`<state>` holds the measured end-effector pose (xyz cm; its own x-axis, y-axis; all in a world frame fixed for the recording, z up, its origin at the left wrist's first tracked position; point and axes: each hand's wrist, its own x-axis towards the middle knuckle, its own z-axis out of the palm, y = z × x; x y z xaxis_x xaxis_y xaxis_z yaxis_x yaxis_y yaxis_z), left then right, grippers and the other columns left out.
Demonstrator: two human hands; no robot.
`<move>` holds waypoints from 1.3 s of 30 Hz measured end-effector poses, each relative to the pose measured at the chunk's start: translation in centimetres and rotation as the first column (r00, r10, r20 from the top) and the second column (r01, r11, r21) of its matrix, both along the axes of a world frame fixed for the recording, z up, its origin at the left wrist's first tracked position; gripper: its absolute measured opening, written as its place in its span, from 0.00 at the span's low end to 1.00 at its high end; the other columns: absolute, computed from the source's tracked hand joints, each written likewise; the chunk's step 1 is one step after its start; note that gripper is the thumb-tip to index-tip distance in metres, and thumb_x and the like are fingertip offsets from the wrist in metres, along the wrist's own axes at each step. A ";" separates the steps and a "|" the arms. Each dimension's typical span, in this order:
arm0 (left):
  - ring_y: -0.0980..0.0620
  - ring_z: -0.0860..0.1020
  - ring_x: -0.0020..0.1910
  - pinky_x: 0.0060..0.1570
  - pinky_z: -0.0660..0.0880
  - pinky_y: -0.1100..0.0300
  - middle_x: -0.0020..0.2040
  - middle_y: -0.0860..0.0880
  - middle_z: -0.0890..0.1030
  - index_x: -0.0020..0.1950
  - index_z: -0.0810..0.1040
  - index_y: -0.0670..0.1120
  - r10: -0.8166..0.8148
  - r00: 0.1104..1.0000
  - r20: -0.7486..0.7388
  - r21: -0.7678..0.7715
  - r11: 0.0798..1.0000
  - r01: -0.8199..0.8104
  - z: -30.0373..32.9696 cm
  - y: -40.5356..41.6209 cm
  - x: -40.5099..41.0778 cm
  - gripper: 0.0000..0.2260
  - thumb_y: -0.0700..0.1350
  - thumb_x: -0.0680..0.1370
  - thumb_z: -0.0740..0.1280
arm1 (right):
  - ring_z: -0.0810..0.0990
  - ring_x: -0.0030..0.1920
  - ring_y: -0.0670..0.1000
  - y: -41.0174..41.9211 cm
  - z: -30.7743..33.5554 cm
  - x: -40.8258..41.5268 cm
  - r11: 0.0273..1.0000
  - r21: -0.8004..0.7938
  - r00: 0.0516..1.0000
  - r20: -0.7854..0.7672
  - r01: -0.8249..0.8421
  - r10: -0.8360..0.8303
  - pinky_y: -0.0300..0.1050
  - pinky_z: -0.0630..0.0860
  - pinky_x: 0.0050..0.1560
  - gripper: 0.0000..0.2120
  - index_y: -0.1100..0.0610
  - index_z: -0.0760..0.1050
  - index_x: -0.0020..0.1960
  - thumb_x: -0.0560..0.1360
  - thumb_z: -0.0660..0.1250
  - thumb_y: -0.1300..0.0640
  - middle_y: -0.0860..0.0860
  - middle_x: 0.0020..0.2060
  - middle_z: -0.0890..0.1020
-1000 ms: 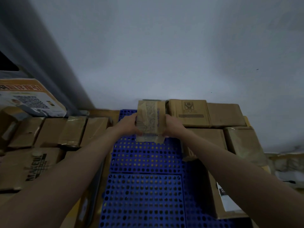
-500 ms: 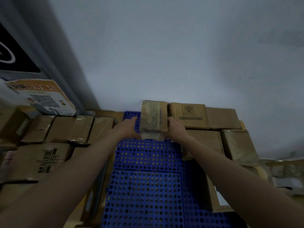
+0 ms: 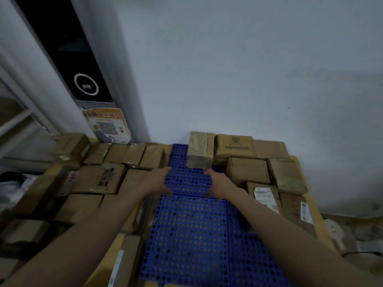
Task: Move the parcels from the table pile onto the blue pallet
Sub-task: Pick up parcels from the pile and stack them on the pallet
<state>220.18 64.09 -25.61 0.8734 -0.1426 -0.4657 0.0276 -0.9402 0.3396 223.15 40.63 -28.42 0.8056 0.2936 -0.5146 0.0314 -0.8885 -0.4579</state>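
A taped brown parcel [image 3: 200, 150] stands on the far end of the blue perforated pallet [image 3: 186, 228], against the wall and touching a printed box [image 3: 235, 149] on its right. My left hand [image 3: 158, 182] and my right hand [image 3: 217, 183] hover over the pallet just short of that parcel, fingers relaxed, holding nothing. More brown parcels [image 3: 247, 170] line the pallet's right side.
A pile of cardboard boxes [image 3: 99, 179] fills the surface left of the pallet. A poster with a QR code [image 3: 107, 125] leans on a grey door frame behind them. The white wall [image 3: 248, 79] closes off the far side. Clutter lies on the floor at right.
Both hands have let go of the taped parcel, which now stands at the pallet's far end, and have drawn back toward me. The camera has tilted up.
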 end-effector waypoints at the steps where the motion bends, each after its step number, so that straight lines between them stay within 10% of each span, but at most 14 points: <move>1: 0.50 0.78 0.55 0.45 0.75 0.63 0.66 0.47 0.75 0.80 0.55 0.48 0.002 1.000 0.002 0.000 1.000 -0.002 0.3 0.2 -1.3 0.42 0.49 0.73 0.75 | 0.81 0.41 0.52 0.2 0.2 -1.1 1.000 -0.001 1.000 -0.008 -0.010 0.010 0.47 0.82 0.38 0.40 0.46 0.59 0.75 0.70 0.77 0.57 0.56 0.63 0.73; 6: 0.50 0.77 0.56 0.42 0.71 0.64 0.65 0.47 0.75 0.80 0.52 0.48 0.005 0.999 0.042 0.052 0.999 -0.007 2.2 2.1 -7.3 0.44 0.56 0.73 0.74 | 0.81 0.33 0.53 1.7 1.7 -5.8 0.997 0.008 0.997 -0.002 -0.076 0.076 0.45 0.79 0.30 0.42 0.46 0.56 0.77 0.71 0.76 0.57 0.56 0.50 0.78; 19: 0.46 0.73 0.64 0.55 0.72 0.56 0.71 0.48 0.71 0.80 0.53 0.53 0.123 0.986 0.114 0.110 0.985 -0.135 4.4 11.5 -18.0 0.45 0.57 0.71 0.75 | 0.81 0.45 0.54 9.2 5.3 -14.4 0.980 0.058 0.980 0.065 -0.192 0.189 0.47 0.83 0.38 0.41 0.45 0.54 0.78 0.73 0.75 0.52 0.57 0.74 0.64; 30: 0.48 0.74 0.63 0.56 0.73 0.58 0.68 0.49 0.74 0.76 0.60 0.54 0.065 0.986 0.150 0.122 0.989 -0.084 4.8 23.7 -26.0 0.40 0.57 0.69 0.75 | 0.81 0.51 0.55 21.6 4.5 -22.9 0.982 0.078 0.983 0.080 -0.171 0.165 0.41 0.81 0.31 0.43 0.46 0.52 0.79 0.73 0.74 0.51 0.57 0.73 0.65; 35: 0.49 0.76 0.60 0.50 0.72 0.59 0.68 0.49 0.73 0.77 0.58 0.54 0.063 0.990 0.126 0.131 0.988 -0.080 3.6 29.6 -30.4 0.41 0.57 0.70 0.75 | 0.71 0.69 0.56 26.6 3.3 -27.8 0.967 0.145 0.976 0.094 -0.207 0.195 0.44 0.76 0.54 0.41 0.45 0.58 0.78 0.72 0.76 0.53 0.50 0.77 0.60; 39: 0.46 0.75 0.62 0.49 0.72 0.58 0.68 0.47 0.74 0.78 0.56 0.54 0.083 0.992 0.097 0.182 0.978 -0.100 2.4 33.1 -33.9 0.44 0.60 0.68 0.75 | 0.75 0.63 0.55 30.2 2.0 -30.9 0.977 0.104 0.982 0.051 -0.185 0.181 0.40 0.80 0.40 0.43 0.48 0.56 0.78 0.71 0.77 0.51 0.53 0.75 0.64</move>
<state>186.31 97.20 -23.23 0.9175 0.0215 -0.3972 0.0941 -0.9819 0.1642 192.21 70.84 -26.40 0.7530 0.4899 -0.4393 0.2096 -0.8114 -0.5456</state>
